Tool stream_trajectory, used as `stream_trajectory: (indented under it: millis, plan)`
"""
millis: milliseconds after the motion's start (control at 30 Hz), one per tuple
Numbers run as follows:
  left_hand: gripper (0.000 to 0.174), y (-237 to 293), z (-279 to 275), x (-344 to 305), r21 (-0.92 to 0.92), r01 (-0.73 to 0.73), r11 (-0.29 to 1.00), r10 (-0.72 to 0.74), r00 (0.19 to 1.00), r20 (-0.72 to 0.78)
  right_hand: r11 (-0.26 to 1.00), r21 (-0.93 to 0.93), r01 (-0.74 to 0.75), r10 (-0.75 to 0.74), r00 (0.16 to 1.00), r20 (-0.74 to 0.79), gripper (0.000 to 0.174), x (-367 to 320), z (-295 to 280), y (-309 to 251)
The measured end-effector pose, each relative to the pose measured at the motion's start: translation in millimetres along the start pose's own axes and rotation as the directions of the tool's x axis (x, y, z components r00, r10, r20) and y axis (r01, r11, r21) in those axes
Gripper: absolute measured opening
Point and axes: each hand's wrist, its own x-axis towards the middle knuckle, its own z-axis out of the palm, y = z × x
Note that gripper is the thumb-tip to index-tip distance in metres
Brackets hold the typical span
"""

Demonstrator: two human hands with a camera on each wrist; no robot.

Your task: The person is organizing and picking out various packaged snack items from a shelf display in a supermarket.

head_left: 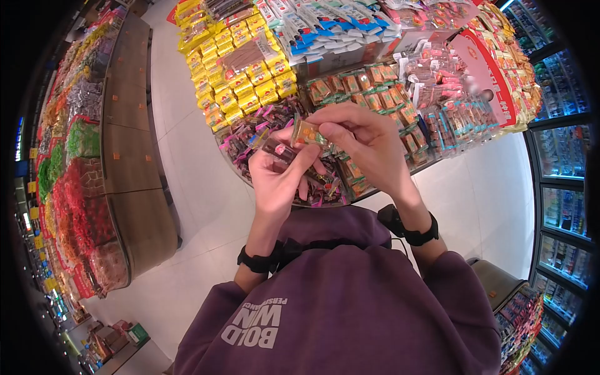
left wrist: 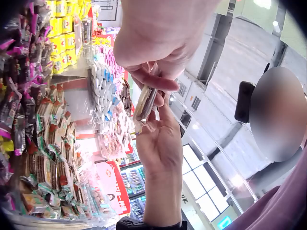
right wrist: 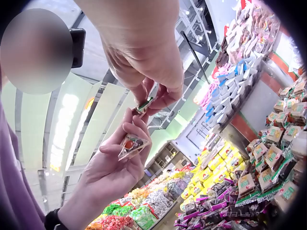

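Observation:
In the head view my left hand (head_left: 275, 178) grips a dark wrapped snack (head_left: 279, 150) across its fingers. A small gold-and-green packet (head_left: 307, 134) is pinched between the thumb and fingers of both hands. My right hand (head_left: 369, 140) holds that packet's upper right side. From the left wrist view, the left hand (left wrist: 158, 43) is above a clear-wrapped piece (left wrist: 146, 103), and the right hand (left wrist: 160, 148) reaches it from below. In the right wrist view, the dark snack's wrapper (right wrist: 130, 146) lies in the left palm, and the green-edged packet (right wrist: 143, 105) is at the right fingertips.
Below the hands is a rounded display with purple-wrapped candies (head_left: 234, 147), yellow packs (head_left: 250, 87), orange-green packets (head_left: 375, 100) and blue-white sticks (head_left: 331, 31). A shelf of bagged sweets (head_left: 84, 137) stands left, lit coolers (head_left: 562, 150) right, with tiled floor (head_left: 194, 181) between.

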Motion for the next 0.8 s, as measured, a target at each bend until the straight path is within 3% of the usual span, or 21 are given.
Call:
stream_trajectory:
  millis: [100,267,367,667,800]
  plan:
    - [0.03,-4.0,-2.3,0.3,-0.04,-0.09,0.995,0.09,0.996,-0.013,0.992,-0.091,0.084,-0.081,0.996,0.031,0.032,1.0,3.3,-6.8]
    - [0.031,-3.8,-7.9,0.4,-0.085,-0.097,0.992,0.096,0.995,-0.02,0.961,-0.234,0.146,-0.132,0.988,0.078,0.029,-0.9,9.4,-19.8]
    - [0.032,-9.9,-11.3,0.2,-0.153,-0.125,0.98,0.122,0.992,-0.027,0.965,-0.229,0.128,-0.124,0.992,0.03,0.029,-0.4,9.2,-14.4]
    - [0.025,-4.0,-12.2,1.5,-0.085,-0.12,0.989,0.118,0.992,-0.033,0.987,-0.104,-0.126,0.124,0.992,-0.023,0.026,-6.6,14.0,-15.1]
    - [0.024,-6.1,-14.2,-0.1,-0.082,-0.117,0.99,0.115,0.993,-0.027,0.99,-0.012,-0.14,0.14,0.99,-0.015,0.026,-8.7,12.4,-11.3]
